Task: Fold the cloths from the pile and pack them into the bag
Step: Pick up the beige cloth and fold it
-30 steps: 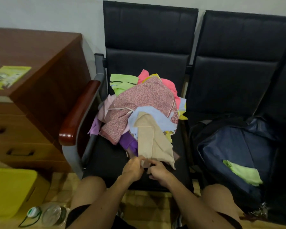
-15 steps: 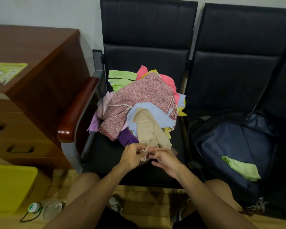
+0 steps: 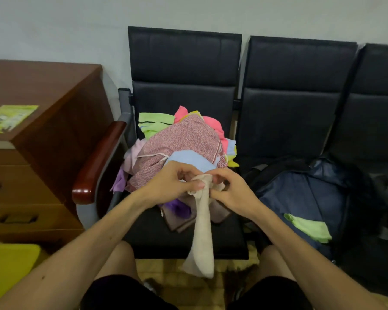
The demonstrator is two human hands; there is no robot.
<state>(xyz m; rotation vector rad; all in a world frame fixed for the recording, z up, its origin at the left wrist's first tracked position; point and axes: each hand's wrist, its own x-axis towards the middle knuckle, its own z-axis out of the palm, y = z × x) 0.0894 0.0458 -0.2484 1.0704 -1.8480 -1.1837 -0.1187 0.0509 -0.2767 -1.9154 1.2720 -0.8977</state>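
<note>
A beige cloth (image 3: pixel 201 238) hangs in a long strip from both my hands, in front of the pile. My left hand (image 3: pixel 170 182) pinches its top edge. Close beside it, my right hand (image 3: pixel 231 189) grips the same edge. The pile of cloths (image 3: pixel 182 142) lies on the left black seat, with a pink patterned cloth on top and green, pink, blue and purple ones around it. A dark blue bag (image 3: pixel 305 198) lies open on the middle seat, and a folded green cloth (image 3: pixel 309 228) rests inside it.
A row of black chairs (image 3: pixel 296 90) stands against the wall, with a wooden armrest (image 3: pixel 99 162) at its left end. A brown wooden desk (image 3: pixel 43 121) with drawers is at the left. A yellow box (image 3: pixel 7 265) sits on the floor at lower left. My knees are near the seat's front edge.
Both hands have lifted the beige cloth up off the pile. It now hangs free below them instead of lying on the heap.
</note>
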